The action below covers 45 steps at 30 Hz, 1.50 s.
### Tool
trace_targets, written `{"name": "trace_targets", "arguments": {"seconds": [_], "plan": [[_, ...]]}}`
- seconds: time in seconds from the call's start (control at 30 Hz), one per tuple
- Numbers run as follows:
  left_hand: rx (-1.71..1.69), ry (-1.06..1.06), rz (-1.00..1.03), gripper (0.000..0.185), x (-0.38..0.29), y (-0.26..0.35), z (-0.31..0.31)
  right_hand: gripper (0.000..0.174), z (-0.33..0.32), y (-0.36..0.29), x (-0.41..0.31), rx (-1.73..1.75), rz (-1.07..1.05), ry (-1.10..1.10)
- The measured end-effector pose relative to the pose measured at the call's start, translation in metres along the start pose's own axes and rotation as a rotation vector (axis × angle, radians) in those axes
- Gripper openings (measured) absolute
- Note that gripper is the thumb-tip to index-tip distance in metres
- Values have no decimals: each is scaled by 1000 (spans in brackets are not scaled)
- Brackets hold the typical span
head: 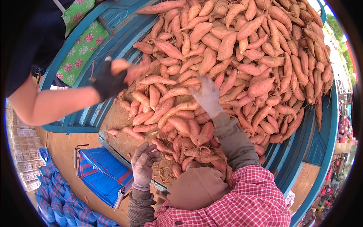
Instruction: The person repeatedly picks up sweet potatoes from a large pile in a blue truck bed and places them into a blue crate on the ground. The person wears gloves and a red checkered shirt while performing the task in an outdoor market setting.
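Note:
My left hand (pixel 145 164), in a soiled pale work glove, is raised with its palm up near the lower edge of a sweet potato pile (pixel 227 51). Its fingers are loosely curled and apart, with nothing visible in them. Reaching into the middle of the pile is my right hand (pixel 207 95), in a pale grey glove. Its thumb and fingers are around or against sweet potatoes (pixel 190 82); whether it grips one cannot be made out. Thin roots and dry soil cling to many tubers. Both forearms wear dark ribbed sleeves, the right under a red checked shirt (pixel 252 195).
A co-worker's black-gloved hand (pixel 112 81) reaches in from the left, blurred, with a sweet potato. Blue metal truck-bed walls (pixel 306 159) flank the pile. An open blue woven sack (pixel 102 173) hangs on a frame; several filled sacks (pixel 56 193) stand lower left. A brown rounded shape (pixel 195 188) sits between my arms.

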<state>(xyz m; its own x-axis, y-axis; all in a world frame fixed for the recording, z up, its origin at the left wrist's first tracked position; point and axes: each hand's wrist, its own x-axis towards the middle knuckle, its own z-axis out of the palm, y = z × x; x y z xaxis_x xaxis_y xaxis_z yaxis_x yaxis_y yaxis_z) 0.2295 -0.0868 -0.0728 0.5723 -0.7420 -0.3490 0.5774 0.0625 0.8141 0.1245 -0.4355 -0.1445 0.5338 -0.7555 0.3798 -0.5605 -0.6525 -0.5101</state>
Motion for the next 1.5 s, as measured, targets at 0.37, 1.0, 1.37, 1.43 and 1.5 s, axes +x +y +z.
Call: {"name": "trace_targets", "arguments": {"seconds": [0.37,1.0,1.37,1.43,1.5], "plan": [[54,-26,-202,54,-18,-19,7,89,5,26,116,-262,551,-250],[-354,68,-163,56,-39,-24,-28,50,-98,-144,-131,946,118,-891],[-387,801,396,52,-80,56,-204,81,-181,91,-20,-47,756,432],[-334,813,300,51,-75,48,-179,80,-176,99,-7,-72,835,380],[-294,573,129,50,-59,30,-169,76,-177,104,-5,-51,837,324]]}}
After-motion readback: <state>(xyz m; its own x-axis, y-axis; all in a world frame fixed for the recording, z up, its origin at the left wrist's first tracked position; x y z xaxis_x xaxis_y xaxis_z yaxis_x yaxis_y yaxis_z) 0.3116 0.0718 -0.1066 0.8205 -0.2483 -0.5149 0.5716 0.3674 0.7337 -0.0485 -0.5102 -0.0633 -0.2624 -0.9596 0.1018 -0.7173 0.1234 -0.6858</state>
